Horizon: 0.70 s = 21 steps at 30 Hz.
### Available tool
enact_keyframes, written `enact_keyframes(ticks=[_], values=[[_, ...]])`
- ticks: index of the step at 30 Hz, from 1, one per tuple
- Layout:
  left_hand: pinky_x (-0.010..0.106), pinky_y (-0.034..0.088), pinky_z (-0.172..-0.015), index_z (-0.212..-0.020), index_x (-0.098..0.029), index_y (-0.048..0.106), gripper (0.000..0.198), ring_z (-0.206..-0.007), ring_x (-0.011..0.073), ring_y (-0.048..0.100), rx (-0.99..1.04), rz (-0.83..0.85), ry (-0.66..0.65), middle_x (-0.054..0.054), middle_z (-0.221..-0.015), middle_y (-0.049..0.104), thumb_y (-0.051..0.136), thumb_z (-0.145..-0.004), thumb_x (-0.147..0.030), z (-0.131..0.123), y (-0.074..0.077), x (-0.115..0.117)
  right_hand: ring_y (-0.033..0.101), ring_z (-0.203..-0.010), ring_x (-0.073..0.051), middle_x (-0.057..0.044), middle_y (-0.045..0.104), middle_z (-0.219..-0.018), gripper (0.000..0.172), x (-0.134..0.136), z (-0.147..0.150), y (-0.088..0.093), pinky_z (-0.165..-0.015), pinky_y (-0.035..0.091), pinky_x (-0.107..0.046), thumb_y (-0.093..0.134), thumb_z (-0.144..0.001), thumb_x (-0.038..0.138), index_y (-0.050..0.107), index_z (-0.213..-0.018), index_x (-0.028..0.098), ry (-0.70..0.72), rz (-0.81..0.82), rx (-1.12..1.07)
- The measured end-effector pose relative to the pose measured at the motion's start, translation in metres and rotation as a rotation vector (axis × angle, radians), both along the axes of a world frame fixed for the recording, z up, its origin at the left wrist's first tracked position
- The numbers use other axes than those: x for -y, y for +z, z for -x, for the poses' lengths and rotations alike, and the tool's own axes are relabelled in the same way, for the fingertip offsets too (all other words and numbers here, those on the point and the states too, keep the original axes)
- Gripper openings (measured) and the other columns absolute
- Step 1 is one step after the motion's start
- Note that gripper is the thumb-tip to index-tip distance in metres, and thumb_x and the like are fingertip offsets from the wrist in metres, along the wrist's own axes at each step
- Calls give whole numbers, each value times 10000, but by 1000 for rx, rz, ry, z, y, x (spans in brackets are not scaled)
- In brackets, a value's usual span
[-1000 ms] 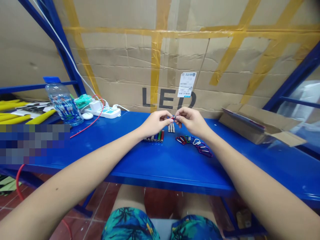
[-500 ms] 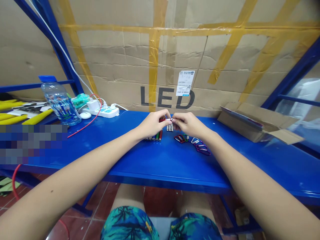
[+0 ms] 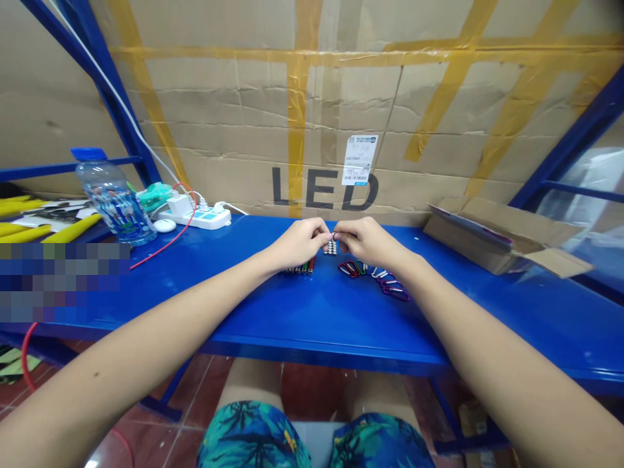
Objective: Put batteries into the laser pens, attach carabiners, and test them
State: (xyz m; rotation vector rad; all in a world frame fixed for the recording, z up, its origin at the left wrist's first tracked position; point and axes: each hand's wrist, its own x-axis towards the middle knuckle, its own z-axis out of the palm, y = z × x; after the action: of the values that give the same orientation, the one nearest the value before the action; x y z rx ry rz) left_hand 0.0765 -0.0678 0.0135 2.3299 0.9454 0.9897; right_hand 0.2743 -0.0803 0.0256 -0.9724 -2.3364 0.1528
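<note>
Two bare hands are held close together above a blue surface [image 3: 292, 312], their fingertips almost meeting just behind a small block of silver pieces [image 3: 332, 247] set out in close rows. The left hand [image 3: 302, 240] is placed to the left of the silver pieces, its thumb and fingers pressed into a pinch. The right hand [image 3: 363, 239] is placed to their right, its thumb and fingers pinched likewise. A small item [image 3: 334, 235] is gripped between both sets of fingertips, at the far edge of the silver pieces; most of it is covered by the fingers, so its shape and colour cannot be told.

To the left of the silver pieces and a little nearer the wearer, slim tubes [image 3: 305, 267] are laid side by side, partly hidden by the left hand; green and red ones can be made out. To the right of the silver pieces, and also nearer, clips [image 3: 378, 272] in red, green, silver and purple are spread in a slanting line beside the right forearm.

Well to the left of the silver pieces, a white power strip [image 3: 214, 219] and a blue-capped bottle [image 3: 114, 201] are seen. Well to their right, an open cardboard box [image 3: 468, 250] is set. Behind them, a tall cardboard panel [image 3: 219, 136] is crossed with yellow tape and printed "LED".
</note>
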Motion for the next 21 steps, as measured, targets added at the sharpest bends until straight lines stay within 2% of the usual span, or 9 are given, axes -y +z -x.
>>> enact_keyframes(ticks=[3,11,13,17,21], values=[[278,439,-601,-777,-175,586,161,-651,152,608,49,-5,-9,24,-711,675,604,-879,-298,0,-1,2,494,-555,-121,1,601,-574,259,0,0,0,-595,345,-268,487,-887,200,584,-647,181,27,38,-18],[281,391,-623,-821,-188,537,79,-677,147,561,-68,-278,-24,2,-736,625,566,-887,-219,2,1,8,436,-463,-108,28,518,-480,313,-2,0,1,-523,342,-264,522,-873,311,509,-583,193,93,342,-162],[300,411,-657,-853,-185,545,94,-726,168,580,-104,-299,14,28,-789,643,506,-925,-230,0,1,8,436,-471,-109,26,517,-482,311,-1,0,2,-526,339,-266,528,-866,312,510,-580,193,80,321,-152],[366,448,-822,-831,-165,591,263,-905,224,606,-197,-344,83,96,-884,657,376,-977,-210,-2,3,3,463,-538,-123,11,536,-518,269,1,0,5,-584,349,-278,525,-849,255,540,-590,183,34,140,-88],[346,445,-769,-790,-167,606,254,-838,215,618,-280,-232,89,83,-840,673,434,-967,-227,-2,7,5,444,-565,-121,10,530,-535,255,1,0,4,-590,328,-274,513,-847,227,543,-599,176,30,61,-34]])
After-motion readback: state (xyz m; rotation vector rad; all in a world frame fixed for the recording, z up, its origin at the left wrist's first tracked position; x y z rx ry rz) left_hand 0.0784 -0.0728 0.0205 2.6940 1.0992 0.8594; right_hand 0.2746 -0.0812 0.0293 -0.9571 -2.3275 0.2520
